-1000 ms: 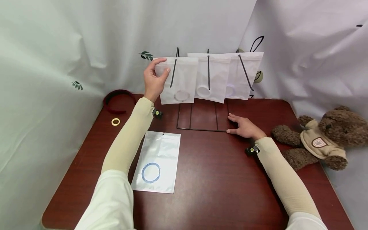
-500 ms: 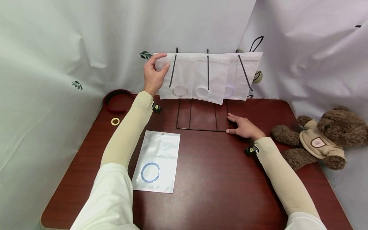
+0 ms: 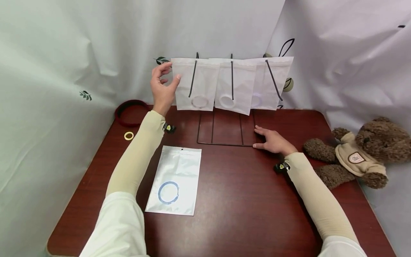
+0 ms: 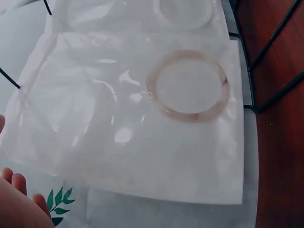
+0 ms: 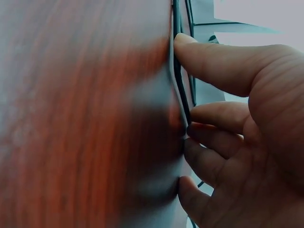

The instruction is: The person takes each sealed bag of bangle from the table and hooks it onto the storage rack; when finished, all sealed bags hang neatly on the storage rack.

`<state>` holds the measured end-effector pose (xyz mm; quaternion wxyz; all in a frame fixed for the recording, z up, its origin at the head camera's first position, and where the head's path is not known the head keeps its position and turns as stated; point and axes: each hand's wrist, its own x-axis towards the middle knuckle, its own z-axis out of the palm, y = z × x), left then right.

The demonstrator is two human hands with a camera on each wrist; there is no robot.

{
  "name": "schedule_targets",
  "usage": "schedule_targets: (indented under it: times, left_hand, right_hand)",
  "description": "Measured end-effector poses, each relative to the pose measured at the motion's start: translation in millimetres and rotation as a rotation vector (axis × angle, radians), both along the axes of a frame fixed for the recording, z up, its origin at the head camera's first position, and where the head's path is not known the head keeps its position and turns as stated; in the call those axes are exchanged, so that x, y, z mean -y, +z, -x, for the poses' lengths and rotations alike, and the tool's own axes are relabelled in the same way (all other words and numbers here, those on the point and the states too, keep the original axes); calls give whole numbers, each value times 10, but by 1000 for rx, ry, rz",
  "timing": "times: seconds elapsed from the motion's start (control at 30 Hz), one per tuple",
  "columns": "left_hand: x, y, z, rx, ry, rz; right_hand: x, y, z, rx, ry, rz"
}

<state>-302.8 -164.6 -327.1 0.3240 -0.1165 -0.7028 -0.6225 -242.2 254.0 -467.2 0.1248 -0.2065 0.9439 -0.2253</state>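
Observation:
Three translucent white zip bags hang side by side on the prongs of a black wire display rack [image 3: 224, 144]. The leftmost bag [image 3: 184, 85] contains a pinkish-white bangle [image 4: 159, 99]. Just left of that bag is my left hand [image 3: 163, 87], its fingers loosely bent and holding nothing. The middle bag [image 3: 240, 85] has a white bangle [image 3: 227, 102] inside; the right bag [image 3: 279, 76] has a pale purple one [image 3: 257, 100]. My right hand [image 3: 273, 141] rests at the rack base's front right corner, thumb and fingertips touching the wire and table.
A silvery bag [image 3: 184, 171] with a blue ring-shaped item [image 3: 168, 192] lies on the brown table [image 3: 240, 214]. At left are a dark red headband [image 3: 117, 112] and a yellow ring [image 3: 128, 136]. A brown teddy bear [image 3: 382, 139] sits at right; white curtains surround the table.
My left hand has come off the leftmost bag's upper corner and moved left. That bag rose slightly at first, and now hangs level with its neighbours. My right hand stays put.

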Motion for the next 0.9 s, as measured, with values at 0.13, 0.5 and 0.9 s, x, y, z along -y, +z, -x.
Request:
schedule_targets:
  times: [0.13, 0.5, 0.9]
  left_hand:
    - [84, -85, -150, 17, 32, 9]
    - [300, -507, -536, 254, -172, 66]
    - [609, -898, -760, 467, -209, 310]
  right_hand:
    - [3, -3, -9, -6, -7, -2]
    - [20, 40, 18, 13, -37, 6]
    - [24, 35, 35, 37, -22, 0]
